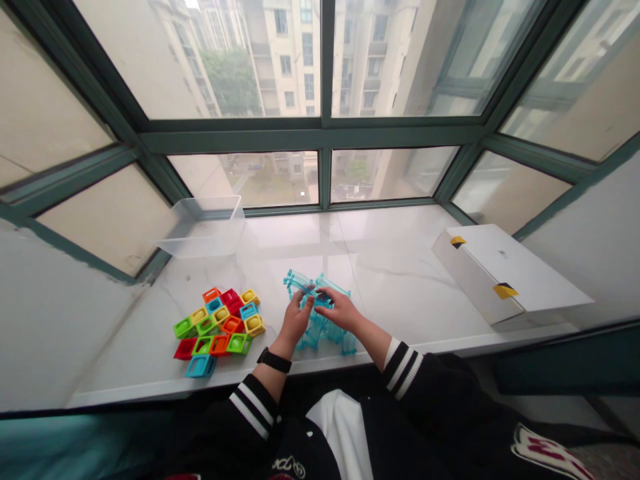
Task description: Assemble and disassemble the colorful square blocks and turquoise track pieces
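Observation:
My left hand and my right hand meet over a transparent teal construction of hollow square blocks, which stands on the windowsill. Fingers of both hands wrap around its upper part, which seems to be a loose teal piece. Part of the construction is hidden behind my hands. To the left of my left hand lies a flat cluster of linked orange, red, green, yellow and blue blocks, not touched by either hand. A black watch band circles my left wrist.
The white marble windowsill runs under everything, its front edge close to my forearms. A transparent plastic bin stands at the back left. A white cardboard box with yellow tape lies at the right. Window glass and dark frames stand behind.

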Action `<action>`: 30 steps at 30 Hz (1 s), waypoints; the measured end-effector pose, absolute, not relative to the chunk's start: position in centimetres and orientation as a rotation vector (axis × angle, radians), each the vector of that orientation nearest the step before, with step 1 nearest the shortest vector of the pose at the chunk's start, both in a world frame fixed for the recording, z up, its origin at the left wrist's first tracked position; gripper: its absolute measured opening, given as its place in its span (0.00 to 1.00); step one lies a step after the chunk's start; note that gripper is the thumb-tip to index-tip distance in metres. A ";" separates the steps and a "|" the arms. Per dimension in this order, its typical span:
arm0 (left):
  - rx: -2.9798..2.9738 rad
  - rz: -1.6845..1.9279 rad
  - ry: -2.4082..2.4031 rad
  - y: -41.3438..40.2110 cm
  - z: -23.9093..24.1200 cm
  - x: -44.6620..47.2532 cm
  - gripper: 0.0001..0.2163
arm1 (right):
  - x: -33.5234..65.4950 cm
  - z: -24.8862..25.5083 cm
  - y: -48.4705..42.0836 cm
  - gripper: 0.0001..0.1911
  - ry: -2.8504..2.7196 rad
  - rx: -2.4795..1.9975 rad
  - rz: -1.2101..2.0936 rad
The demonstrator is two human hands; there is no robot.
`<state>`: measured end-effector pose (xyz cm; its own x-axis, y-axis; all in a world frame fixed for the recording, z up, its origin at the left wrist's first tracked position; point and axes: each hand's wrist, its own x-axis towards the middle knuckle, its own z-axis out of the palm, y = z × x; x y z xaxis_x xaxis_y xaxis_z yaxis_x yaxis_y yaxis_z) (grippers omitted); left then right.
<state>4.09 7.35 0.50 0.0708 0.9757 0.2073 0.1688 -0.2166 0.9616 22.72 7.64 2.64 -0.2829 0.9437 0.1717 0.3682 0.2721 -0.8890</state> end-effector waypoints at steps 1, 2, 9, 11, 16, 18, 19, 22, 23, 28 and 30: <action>1.459 1.234 1.126 7.4 0.9 4.3 0.22 | 22.7 2.8 7.6 0.24 -1.801 -1.168 1.000; 1.401 1.234 1.074 7.5 1.3 4.4 0.21 | 22.7 2.9 7.6 0.24 -1.800 -1.148 1.011; 1.594 1.238 1.268 7.0 2.9 2.0 0.20 | 24.7 3.1 8.5 0.13 -1.724 -1.316 0.751; 1.854 1.150 1.401 6.2 3.1 0.6 0.20 | 25.7 2.4 8.9 0.15 -1.803 -1.440 0.608; 2.182 0.966 1.533 4.5 2.7 -1.6 0.21 | 27.0 0.7 9.6 0.19 -1.956 -1.563 0.535; 2.217 0.928 1.541 4.3 2.2 -1.8 0.21 | 27.1 0.2 9.8 0.21 -1.986 -1.529 0.557; 2.230 0.917 1.533 4.3 2.0 -1.7 0.20 | 27.2 0.1 9.9 0.22 -2.001 -1.504 0.565; 2.281 0.882 1.489 4.4 1.4 -1.4 0.17 | 27.6 -0.3 10.1 0.25 -2.023 -1.424 0.596; 2.306 0.858 1.476 4.5 1.3 -1.3 0.16 | 27.8 -0.4 10.2 0.24 -2.022 -1.403 0.608; 2.383 0.797 1.480 4.7 1.1 -1.2 0.13 | 28.3 -0.7 10.2 0.23 -2.005 -1.371 0.641; 2.362 0.834 1.520 4.5 1.3 -1.3 0.14 | 28.3 -0.7 10.2 0.24 -2.005 -1.385 0.636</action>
